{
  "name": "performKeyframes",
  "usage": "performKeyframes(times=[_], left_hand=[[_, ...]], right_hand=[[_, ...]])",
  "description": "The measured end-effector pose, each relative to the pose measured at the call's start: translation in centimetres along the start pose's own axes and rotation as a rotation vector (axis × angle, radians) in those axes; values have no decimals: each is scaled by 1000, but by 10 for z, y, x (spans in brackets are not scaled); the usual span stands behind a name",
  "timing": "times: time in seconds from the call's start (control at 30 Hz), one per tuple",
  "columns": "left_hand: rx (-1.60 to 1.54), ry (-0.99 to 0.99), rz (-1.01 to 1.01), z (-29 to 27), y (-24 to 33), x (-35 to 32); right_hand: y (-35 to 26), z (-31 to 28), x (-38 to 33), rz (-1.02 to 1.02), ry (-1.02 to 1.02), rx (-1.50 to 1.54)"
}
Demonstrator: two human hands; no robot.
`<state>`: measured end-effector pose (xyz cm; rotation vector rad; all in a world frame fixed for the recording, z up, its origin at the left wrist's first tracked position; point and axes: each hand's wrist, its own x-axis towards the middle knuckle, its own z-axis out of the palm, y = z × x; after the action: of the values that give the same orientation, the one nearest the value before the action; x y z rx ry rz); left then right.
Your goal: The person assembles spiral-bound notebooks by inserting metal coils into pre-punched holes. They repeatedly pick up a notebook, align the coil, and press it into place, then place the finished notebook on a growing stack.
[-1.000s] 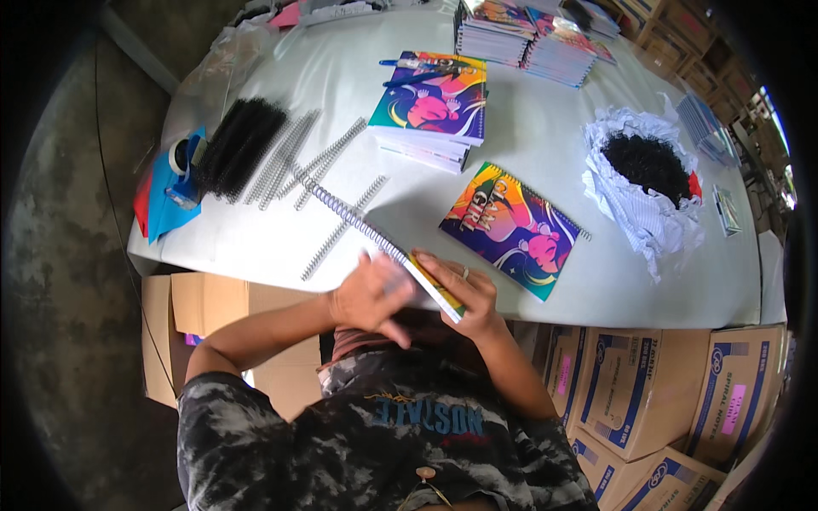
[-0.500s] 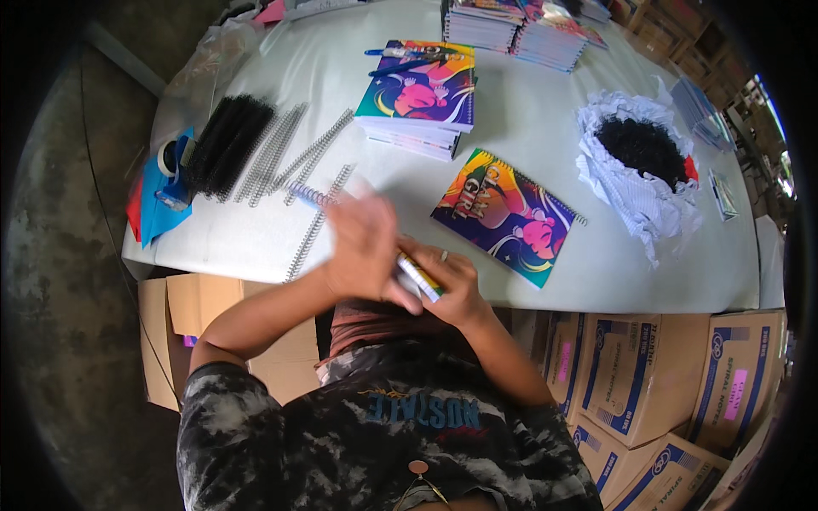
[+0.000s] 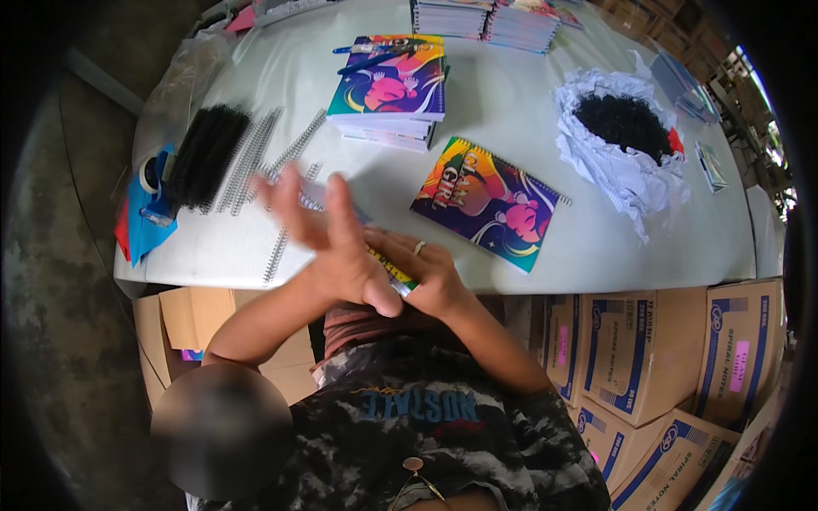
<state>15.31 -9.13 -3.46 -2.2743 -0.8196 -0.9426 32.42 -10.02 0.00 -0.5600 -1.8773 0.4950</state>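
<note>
- The large white table (image 3: 528,111) fills the upper half of the view, and its near edge runs just above the person's hands.
- Brown cardboard boxes with blue printing (image 3: 648,341) stand under the table edge on the right side, and more plain brown cardboard boxes (image 3: 187,315) stand on the left.
- A crumpled white paper sheet with a heap of black coils in its middle (image 3: 626,128) lies on the right part of the table.
- A stack of colourful spiral notebooks (image 3: 392,89) lies in the middle of the table, with a blue pen (image 3: 366,61) across its top cover.
- One single colourful spiral notebook (image 3: 486,204) lies flat near the table edge, just above and to the right of the hands, not touching them.
- A bundle of black plastic binding combs (image 3: 204,153) lies on the left, and beside it a row of grey metal spiral wires (image 3: 256,157) is spread on the table.
- The left hand (image 3: 328,243) is open, with the fingers stretched out and spread — it is blurred — and its palm lies over the right hand.
- The right hand (image 3: 430,277) lies under the left one with a ring on one finger; I cannot tell how its fingers are closed.
- A thin closed notebook with a yellow edge (image 3: 392,272) is pressed between the two palms, at the near table edge, and only a short strip of it is visible.
- One loose grey metal spiral wire (image 3: 277,251) lies on the table just left of the left hand.
</note>
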Motion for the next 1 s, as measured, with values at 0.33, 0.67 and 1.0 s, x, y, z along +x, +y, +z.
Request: performKeyframes(times=[0.33,0.67,1.0], left_hand=[[-862,-86,-478,-109,23,113],[-1680,-331,-1072,-34,-12,126],[-1548,-528,-819,-35,-37,144]], right_hand=[[-58,-62,43,-103,3,-218],[-26,-79,35,724,245,496],[-40,-60,38,547,243,5]])
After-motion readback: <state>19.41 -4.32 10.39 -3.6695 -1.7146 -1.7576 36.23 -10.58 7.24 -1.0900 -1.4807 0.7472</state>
